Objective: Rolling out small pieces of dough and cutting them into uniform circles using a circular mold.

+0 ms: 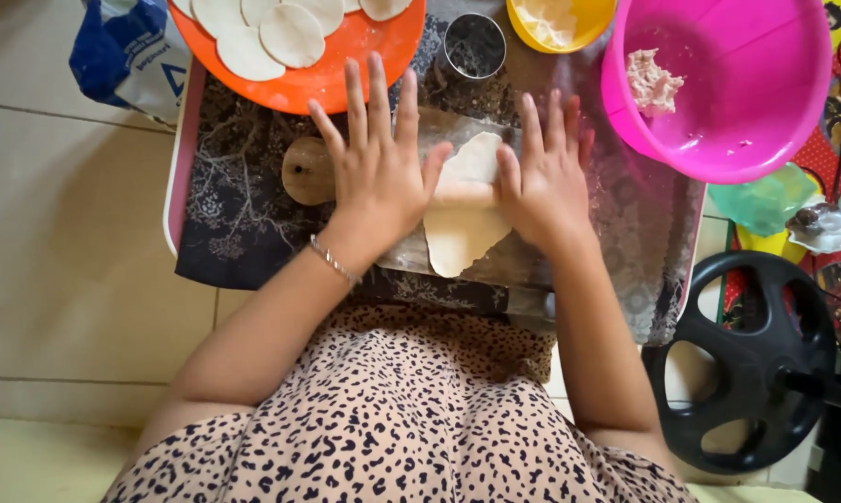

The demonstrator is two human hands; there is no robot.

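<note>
**Rolling a dough sheet thin under flat palms**

The dough sheet [461, 219] lies pale and uneven in the middle of the surface [243, 214], which is covered by a dark cloth printed with branches. A wooden rolling pin [310, 170] runs across the dough; its round left end shows clear of the hands, and its middle is hidden under the palms.

The left hand [376, 158] presses flat on the pin, fingers spread and straight, so its grip is open and closed on nothing. The right hand [546, 172] does the same just beside it, palm down, fingers extended over the pin and the dough's right edge.

The step in hand looks like rolling out. The sheet is longer toward the body than it is wide, so even pressure from both palms, and likely a turn of the sheet, would serve it.

Beyond the hands sits an orange plate [364, 56] carrying cut dough rounds [290, 33], with a small metal cutter ring [474, 45] beside it. A yellow bowl [560, 23] and a pink bowl [728, 93] holding a lump of filling [651, 84] stand to the right.
</note>
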